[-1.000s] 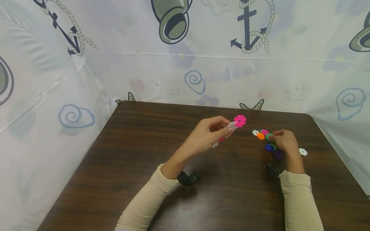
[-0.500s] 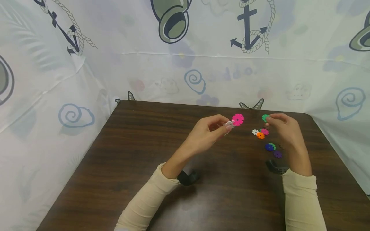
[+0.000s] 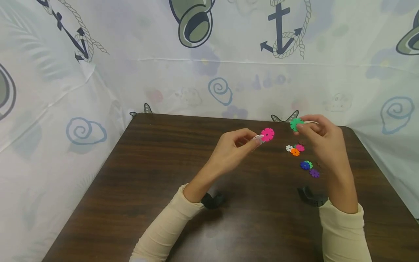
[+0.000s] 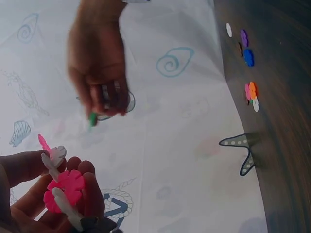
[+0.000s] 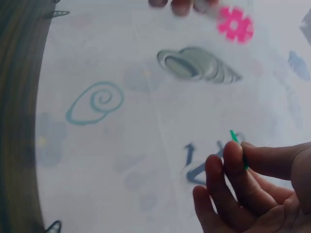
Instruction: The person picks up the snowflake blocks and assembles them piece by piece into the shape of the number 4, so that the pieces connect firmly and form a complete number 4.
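Pink-and-white disc chain is up above the table, pinched in the left hand; the right hand pinches a green disc by its edge. If either pinch loosens, something could drop.

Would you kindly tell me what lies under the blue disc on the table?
A light green notched disc juts from beneath the blue disc; its covered part, and anything wholly hidden, cannot be seen.

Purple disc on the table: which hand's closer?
Right. The right hand is raised, slightly right of the purple disc; the left hand is farther away, to its left.
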A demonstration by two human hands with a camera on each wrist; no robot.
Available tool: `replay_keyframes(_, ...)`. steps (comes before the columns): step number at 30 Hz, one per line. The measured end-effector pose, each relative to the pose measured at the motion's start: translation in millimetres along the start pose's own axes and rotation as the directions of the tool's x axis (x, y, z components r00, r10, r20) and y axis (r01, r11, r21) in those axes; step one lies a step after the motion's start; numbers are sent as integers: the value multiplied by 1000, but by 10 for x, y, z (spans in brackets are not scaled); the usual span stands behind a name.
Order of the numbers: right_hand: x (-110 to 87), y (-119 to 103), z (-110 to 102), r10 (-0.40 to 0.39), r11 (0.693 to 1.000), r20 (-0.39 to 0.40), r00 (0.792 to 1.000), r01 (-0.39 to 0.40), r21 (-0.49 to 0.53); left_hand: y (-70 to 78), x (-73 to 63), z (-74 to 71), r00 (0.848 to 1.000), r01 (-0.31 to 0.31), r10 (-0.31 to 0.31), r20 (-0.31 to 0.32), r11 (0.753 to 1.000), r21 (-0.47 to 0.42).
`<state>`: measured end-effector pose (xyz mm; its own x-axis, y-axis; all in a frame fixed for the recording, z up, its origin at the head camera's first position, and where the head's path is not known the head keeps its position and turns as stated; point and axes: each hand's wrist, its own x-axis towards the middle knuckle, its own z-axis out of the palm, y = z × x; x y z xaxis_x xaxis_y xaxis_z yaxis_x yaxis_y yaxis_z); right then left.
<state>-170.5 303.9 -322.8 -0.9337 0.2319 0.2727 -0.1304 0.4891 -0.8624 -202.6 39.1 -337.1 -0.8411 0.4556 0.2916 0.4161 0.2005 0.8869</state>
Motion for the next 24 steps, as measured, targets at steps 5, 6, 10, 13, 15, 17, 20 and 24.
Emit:
replay_keyframes(5,-138,-180,85,-180,984,-83,980,180,-6,-1,-3,8,1000,-18,18,-24,1000,11)
replay_keyframes(6,-160,-207,103,-220,975,-95,971,220,-13,-4,-5,9,999,-21,21,-29,1000,12)
replay_keyframes(10,-218,-282,166,-350,937,-116,930,344,-64,-13,-9,10,998,-37,39,-52,999,21)
replay_keyframes(13,-248,-318,207,-401,915,-112,909,393,-86,-20,-11,10,997,-50,51,-59,998,32)
replay_keyframes(15,-266,-333,231,-421,906,-110,901,411,-99,-20,-12,9,997,-55,57,-61,998,35)
replay_keyframes(17,-286,-346,251,-432,900,-108,895,421,-115,-17,-12,9,996,-59,61,-61,998,36)
replay_keyframes(20,-313,-362,272,-451,889,-103,887,436,-141,-12,-11,10,996,-60,61,-58,998,31)
replay_keyframes(24,-337,-378,295,-478,870,-91,874,457,-183,-1,-13,8,997,-59,61,-52,998,30)
